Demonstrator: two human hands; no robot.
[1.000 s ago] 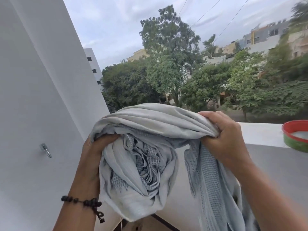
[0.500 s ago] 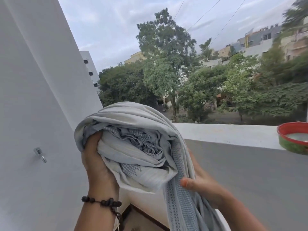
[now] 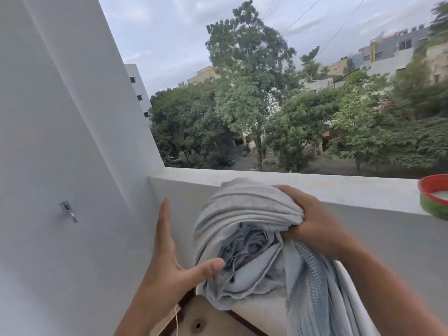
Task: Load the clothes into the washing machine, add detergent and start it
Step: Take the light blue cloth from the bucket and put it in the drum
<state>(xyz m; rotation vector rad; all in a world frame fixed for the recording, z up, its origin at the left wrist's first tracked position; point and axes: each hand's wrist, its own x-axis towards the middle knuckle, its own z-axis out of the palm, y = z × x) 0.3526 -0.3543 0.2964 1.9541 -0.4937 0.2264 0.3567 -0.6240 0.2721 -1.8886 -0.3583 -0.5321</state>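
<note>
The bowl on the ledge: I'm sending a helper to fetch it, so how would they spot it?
Follow the pale balcony ledge to its far right end, past the right hand gripping the grey cloth. The bowl sits there, the only thing with a red rim and green side.

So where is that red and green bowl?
The red and green bowl sits at the head view's far right edge, on the white parapet ledge, right of the right hand.

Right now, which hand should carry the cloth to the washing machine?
Probably the right hand: its fingers already grip the bundled grey cloth at the top. The left hand is open, with only its thumb touching the bundle. No washing machine is in view.
</note>
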